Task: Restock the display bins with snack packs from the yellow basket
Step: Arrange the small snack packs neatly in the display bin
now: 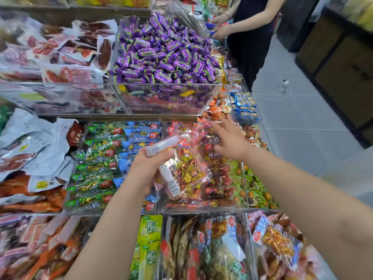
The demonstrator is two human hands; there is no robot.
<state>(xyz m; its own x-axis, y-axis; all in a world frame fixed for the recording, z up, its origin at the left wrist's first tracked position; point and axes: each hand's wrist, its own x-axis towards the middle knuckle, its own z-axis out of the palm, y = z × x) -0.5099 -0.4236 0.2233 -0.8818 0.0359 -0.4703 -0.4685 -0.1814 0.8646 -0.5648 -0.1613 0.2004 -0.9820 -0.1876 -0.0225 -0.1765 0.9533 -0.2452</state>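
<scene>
Left hand [147, 170] grips snack pack [188, 168]; right hand [232, 139] outstretched, splayed.

Tiered display shelf [113, 117], crammed edge to edge with clear bins [167, 84]! Purple candies [165, 55] heaped up top, green packs [94, 168] beside red packs [216, 190] on the middle tier, mixed bags [212, 249] lowest.

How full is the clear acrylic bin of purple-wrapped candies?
Full: the purple-wrapped candies heap above the front rim of the clear acrylic bin.

Two grips, left grip [145, 168] and right grip [230, 140]; one other person [250, 37]; one bin of purple candies [165, 84].
</scene>
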